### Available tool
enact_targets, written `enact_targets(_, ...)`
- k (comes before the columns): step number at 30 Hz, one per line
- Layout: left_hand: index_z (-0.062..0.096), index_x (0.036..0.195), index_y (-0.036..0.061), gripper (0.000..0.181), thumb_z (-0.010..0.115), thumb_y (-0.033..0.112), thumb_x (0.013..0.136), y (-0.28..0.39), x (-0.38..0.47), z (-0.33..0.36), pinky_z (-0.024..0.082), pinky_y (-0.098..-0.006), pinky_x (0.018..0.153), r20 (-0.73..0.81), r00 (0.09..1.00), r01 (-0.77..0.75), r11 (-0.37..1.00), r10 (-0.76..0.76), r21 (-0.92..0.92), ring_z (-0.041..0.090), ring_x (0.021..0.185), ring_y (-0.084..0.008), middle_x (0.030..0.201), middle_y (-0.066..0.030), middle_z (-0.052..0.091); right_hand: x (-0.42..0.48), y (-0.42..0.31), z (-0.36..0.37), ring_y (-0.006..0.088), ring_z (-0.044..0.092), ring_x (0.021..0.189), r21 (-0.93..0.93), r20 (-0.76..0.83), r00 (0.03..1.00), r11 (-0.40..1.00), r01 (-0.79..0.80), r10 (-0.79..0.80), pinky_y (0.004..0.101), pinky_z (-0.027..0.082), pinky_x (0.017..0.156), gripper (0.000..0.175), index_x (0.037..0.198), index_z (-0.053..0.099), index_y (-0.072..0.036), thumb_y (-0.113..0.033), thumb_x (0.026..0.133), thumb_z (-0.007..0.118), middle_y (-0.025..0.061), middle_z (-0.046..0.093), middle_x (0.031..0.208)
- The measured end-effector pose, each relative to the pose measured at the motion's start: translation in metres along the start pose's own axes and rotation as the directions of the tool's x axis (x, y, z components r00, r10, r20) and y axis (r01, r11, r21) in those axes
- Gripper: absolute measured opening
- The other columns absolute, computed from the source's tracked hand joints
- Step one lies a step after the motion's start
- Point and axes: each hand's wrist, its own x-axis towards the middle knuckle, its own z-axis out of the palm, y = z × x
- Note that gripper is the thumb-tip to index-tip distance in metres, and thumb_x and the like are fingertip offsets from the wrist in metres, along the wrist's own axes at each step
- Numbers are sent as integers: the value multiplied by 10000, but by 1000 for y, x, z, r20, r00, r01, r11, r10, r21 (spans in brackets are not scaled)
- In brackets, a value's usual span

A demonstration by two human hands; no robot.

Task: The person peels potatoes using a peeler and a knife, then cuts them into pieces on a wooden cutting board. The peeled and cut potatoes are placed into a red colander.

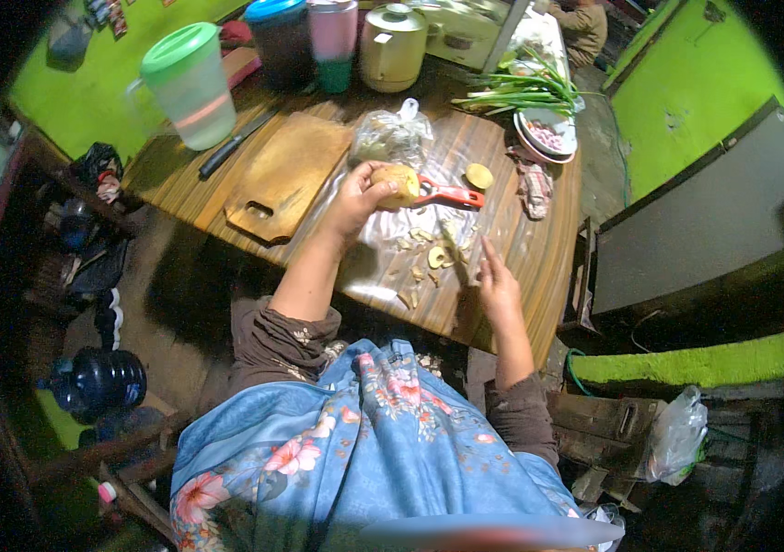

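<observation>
My left hand [359,196] grips a potato [395,188], pale where its skin is off on the right side. A red-handled peeler [451,194] appears just right of it, its head close against the potato in this view. Beyond the handle sits a pale piece of potato [479,176]. My right hand [499,281] is over the table at the right, index finger pointing away from me. A blurred narrow strip [450,234] shows left of that finger; whether the hand holds it is unclear. Peelings [419,234] and a ring-like slice [436,257] lie on clear plastic sheeting [373,276].
A wooden cutting board [288,176] and a black-handled knife [230,150] lie left. Behind stand a green-lidded water jug [188,90] and a metal canister [393,52]. A knotted plastic bag [392,134], spring onions [526,90], a bowl [568,131] and a cloth [535,186] are beyond my hands.
</observation>
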Motion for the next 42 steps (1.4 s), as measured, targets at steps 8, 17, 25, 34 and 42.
enact_targets(8,484,1087,41,579,714,419,713,37,5,-135,483,-384,792,-385,868,171,538,313,825,606,925,-332,1024,-214,600,-18,6,9,316,579,1076,36,147,986,996,-81,75,358,441,904,393,1335,453,-205,-281,950,429,214,571,1180)
enact_targets(17,520,1128,68,408,491,404,898,38,7,-217,404,-438,889,-136,874,145,15,467,989,510,1036,-383,1131,-183,557,-18,8,37,106,540,659,248,98,992,968,47,-73,234,460,569,421,1357,426,-122,-287,969,437,24,569,840)
enact_targets(25,488,1171,54,446,504,397,886,8,-21,-159,386,-467,901,-111,858,89,68,502,994,490,1051,-391,1127,-205,542,-14,15,35,227,469,1217,303,177,983,947,-103,51,319,345,1004,405,1331,451,-98,-262,962,430,143,518,1292)
enact_targets(34,467,1202,-2,376,487,233,910,-1,-51,-97,349,-438,974,-279,802,-3,470,528,883,434,1147,-389,1221,-216,479,-9,-12,23,186,566,962,227,331,936,953,-200,117,299,441,822,415,1348,433,-143,-287,959,449,110,578,1125)
enact_targets(42,441,1277,103,583,563,75,707,31,-43,-103,335,-425,1017,73,961,-121,167,268,978,419,1197,-368,1305,-170,435,-16,-9,44,68,495,558,313,378,925,937,-155,27,219,439,511,446,1379,385,-150,-254,956,478,20,579,831)
